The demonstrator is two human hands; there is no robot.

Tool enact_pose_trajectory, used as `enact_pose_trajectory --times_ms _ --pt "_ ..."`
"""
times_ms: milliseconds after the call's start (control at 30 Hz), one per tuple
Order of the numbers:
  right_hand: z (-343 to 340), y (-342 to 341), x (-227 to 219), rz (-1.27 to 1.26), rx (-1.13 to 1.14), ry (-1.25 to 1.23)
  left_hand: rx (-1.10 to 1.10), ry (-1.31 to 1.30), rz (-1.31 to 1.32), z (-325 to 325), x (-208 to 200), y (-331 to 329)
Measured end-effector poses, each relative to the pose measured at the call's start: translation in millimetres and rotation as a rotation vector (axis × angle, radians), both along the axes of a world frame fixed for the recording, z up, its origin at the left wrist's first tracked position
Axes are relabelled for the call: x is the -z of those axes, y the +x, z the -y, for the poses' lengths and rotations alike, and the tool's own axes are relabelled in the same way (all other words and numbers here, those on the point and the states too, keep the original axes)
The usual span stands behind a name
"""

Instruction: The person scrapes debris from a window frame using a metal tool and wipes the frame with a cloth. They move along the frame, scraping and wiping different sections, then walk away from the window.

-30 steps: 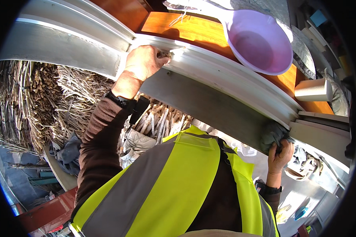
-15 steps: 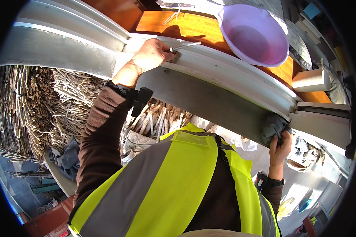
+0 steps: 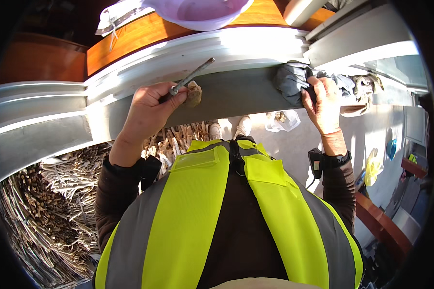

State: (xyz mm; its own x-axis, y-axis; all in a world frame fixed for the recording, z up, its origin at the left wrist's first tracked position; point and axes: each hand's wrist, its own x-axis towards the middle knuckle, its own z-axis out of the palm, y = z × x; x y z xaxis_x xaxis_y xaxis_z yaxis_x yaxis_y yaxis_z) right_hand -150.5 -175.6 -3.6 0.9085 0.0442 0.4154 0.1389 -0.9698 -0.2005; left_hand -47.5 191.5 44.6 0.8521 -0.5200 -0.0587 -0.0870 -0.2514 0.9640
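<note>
Beyond the fingertips of the left hand (image 3: 152,102), the metal rod (image 3: 195,73) it pinches slants away and rightward; right hand (image 3: 325,106), farther off, grasps grey cloth (image 3: 289,83).

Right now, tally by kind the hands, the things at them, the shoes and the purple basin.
Left hand and right hand: 2
Slim grey rod in the left hand: 1
Brown lump at the left hand: 1
Grey cloth bundle at the right hand: 1
Shoes: 2
Purple basin: 1
Total: 8
</note>
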Motion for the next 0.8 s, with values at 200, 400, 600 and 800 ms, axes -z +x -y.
enact_pose_trajectory --times_ms 200,400,600,800 --pt "-49.4 -89.5 -5.5 -0.085 -0.009 0.455 0.514 0.148 0.025 64.1 23.0 -33.1" --pt "-103.3 -150.0 45.0 -0.515 0.102 1.579 0.798 0.250 -0.100 128.2 72.2 -66.4" --pt "-88.5 -186.1 84.1 -0.477 0.246 2.224 0.963 0.444 -0.101 181.3 113.3 -98.3" --pt "-40.9 -220.9 154.0 -0.606 0.661 2.214 0.765 0.373 0.009 200.2 125.1 -118.9"
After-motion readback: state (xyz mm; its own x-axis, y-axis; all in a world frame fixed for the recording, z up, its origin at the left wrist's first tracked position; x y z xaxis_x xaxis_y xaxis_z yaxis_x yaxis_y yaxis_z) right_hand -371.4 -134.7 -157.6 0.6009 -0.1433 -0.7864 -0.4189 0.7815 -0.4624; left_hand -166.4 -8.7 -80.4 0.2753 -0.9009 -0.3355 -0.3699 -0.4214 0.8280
